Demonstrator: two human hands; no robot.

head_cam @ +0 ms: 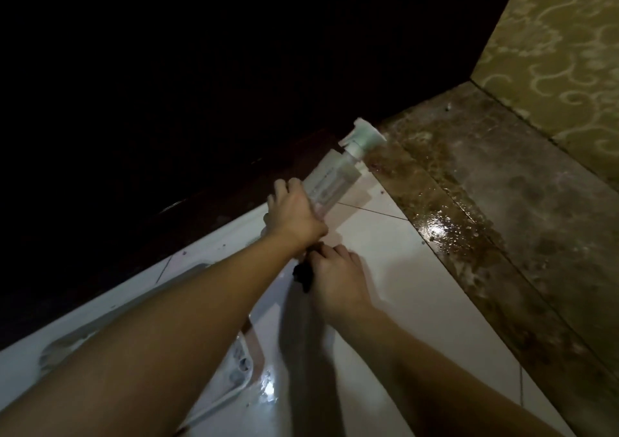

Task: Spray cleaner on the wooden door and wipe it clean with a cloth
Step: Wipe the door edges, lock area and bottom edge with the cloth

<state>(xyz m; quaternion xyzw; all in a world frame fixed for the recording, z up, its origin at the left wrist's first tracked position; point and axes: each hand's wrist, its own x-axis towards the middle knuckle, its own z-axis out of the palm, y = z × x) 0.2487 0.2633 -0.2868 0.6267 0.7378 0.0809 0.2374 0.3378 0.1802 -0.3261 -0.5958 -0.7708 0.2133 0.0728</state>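
My left hand (pixel 294 217) grips the base of a clear spray bottle (pixel 330 183). The bottle points up and to the right, and its white spray head (pixel 363 135) lies near the foot of the dark wooden door (pixel 288 168). Most of the door is lost in darkness at the upper left; only a reddish-brown strip shows. Just below the left hand, my right hand (pixel 338 277) holds a small dark cloth (pixel 303 276), which is bunched up and mostly hidden under the fingers. The two hands are nearly touching.
White floor tiles (pixel 402 269) lie under the hands. A glossy brown stone threshold (pixel 469 202) runs diagonally to the right, below a patterned yellow-green wall (pixel 562 51). A white moulded panel (pixel 214 403) lies at the lower left beneath my left forearm.
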